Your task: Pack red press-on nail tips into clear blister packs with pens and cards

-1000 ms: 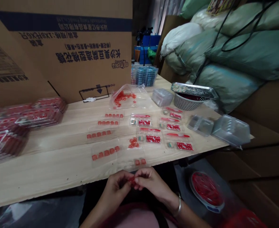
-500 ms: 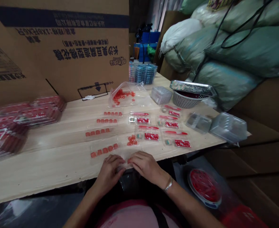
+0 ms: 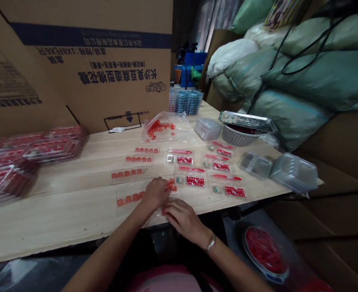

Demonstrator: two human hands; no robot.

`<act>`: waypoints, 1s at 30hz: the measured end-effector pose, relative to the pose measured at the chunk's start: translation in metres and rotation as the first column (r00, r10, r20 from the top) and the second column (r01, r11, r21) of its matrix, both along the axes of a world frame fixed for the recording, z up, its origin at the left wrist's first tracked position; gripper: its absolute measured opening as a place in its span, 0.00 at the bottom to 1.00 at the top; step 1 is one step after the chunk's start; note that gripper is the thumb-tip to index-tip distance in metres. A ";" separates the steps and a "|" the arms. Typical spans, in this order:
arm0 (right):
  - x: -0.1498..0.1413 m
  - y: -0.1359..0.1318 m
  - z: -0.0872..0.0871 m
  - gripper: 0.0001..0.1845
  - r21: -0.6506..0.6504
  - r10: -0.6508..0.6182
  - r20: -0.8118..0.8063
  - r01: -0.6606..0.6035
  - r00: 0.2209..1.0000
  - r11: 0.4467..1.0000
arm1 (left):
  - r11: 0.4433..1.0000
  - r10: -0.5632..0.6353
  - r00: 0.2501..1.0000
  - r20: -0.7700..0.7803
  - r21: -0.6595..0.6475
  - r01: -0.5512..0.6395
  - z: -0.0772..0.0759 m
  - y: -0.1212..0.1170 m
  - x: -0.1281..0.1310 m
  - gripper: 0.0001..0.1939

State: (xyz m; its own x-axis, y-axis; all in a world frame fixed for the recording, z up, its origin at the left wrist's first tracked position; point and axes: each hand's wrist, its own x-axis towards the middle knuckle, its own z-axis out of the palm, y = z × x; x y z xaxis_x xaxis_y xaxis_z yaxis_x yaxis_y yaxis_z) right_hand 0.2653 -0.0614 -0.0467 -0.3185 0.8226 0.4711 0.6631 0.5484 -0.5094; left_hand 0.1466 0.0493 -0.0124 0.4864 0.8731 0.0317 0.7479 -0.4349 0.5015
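My left hand (image 3: 157, 191) reaches over to a small loose pile of translucent red cubes (image 3: 173, 186). Its fingers are closed at the pile's edge, and what they grip is hidden. At the table's front edge my right hand (image 3: 182, 217) has its fingers together around a red cube (image 3: 163, 211) over a clear plastic tray (image 3: 154, 219), mostly covered by the hands. Left of the hands, a clear tray with a row of red cubes (image 3: 128, 199) lies partly behind my left wrist. Similar filled rows (image 3: 126, 173) lie farther back.
Clear packs with red knives and dotted red packets (image 3: 195, 181) lie right of the pile. Behind are an open bag of red cubes (image 3: 159, 129), a grey basket (image 3: 236, 136) and stacked clear trays (image 3: 294, 172). Red packs (image 3: 57, 146) and a large carton (image 3: 121, 97) stand left.
My left hand has moved from the near tray forward to the loose cubes. My right hand has stayed at the tray. The view has shifted slightly.
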 end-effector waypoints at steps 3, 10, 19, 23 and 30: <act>0.002 -0.004 -0.006 0.08 0.038 -0.061 -0.059 0.064 0.996 0.997 | 0.999 0.028 0.999 0.038 -0.033 -0.027 -0.010 0.011 0.012 0.07; 0.008 0.003 -0.009 0.08 0.035 -0.156 -0.215 0.167 0.964 0.985 | 0.991 0.124 0.913 0.389 -0.092 -0.095 -0.015 0.020 -0.018 0.04; -0.006 0.018 0.013 0.07 -0.373 -0.218 -0.581 -0.019 0.784 0.928 | 0.838 0.250 0.682 0.687 -0.506 0.203 0.006 -0.038 -0.040 0.16; -0.007 0.010 0.015 0.11 -0.471 -0.184 -0.686 -0.237 0.704 0.850 | 0.742 0.399 0.592 0.700 -0.626 0.239 0.009 -0.055 -0.045 0.14; -0.010 -0.010 0.013 0.17 -0.556 -0.198 -0.654 -0.286 0.730 0.780 | 0.806 0.357 0.625 0.694 -0.567 0.169 -0.002 -0.081 -0.055 0.14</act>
State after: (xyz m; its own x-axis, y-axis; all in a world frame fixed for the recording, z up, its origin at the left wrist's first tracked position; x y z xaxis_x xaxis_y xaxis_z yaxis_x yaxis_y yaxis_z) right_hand 0.2553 -0.0715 -0.0333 -0.1759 0.9844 -0.0079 0.0114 -0.0060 -0.9999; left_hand 0.0911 -0.0314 -0.0144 0.4279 0.8924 -0.1435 0.0119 0.1531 0.9881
